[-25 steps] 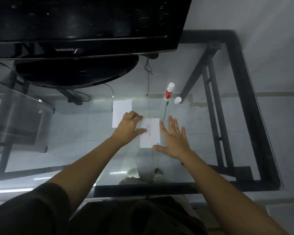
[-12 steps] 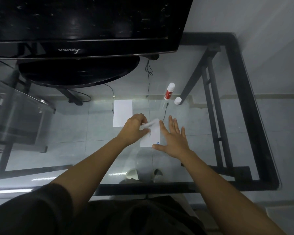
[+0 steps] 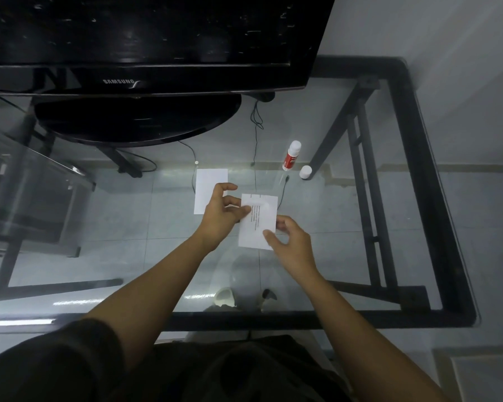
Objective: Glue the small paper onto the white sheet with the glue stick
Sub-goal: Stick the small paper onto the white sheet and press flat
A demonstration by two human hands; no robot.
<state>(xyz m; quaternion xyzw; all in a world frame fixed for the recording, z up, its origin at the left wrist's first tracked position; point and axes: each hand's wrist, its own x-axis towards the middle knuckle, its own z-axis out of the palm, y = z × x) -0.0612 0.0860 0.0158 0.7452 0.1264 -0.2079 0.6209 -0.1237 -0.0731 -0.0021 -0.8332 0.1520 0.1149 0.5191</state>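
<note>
A thin, flat rectangle of white paper with lines of small dark print (image 3: pixel 259 220) is held between both hands above the glass. The left hand (image 3: pixel 219 214) pinches its upper left edge between thumb and curled fingers; the right hand (image 3: pixel 291 242) grips the lower right corner, thumb on top and fingers underneath. Whether the paper still touches the table cannot be told.

Just to the left, partly hidden by the left hand, a plain white rectangular sheet (image 3: pixel 208 187) lies flat on the table. Farther back and to the right stands a cylindrical glue stick with a red label and white plastic body (image 3: pixel 291 156), leaning slightly, and near it on the glass sits its small round white cap (image 3: pixel 305 172).

The surface is a clear glass tabletop in a black metal frame (image 3: pixel 427 169), smooth and reflective, with pale floor tiles and black crossbars visible through it. A glossy black television with an oval stand (image 3: pixel 134 82) occupies the far left. Thin black cables (image 3: pixel 256 132) trail across the glass. Plain pale walls meet at the right. Dark sleeves cover the upper arms.
</note>
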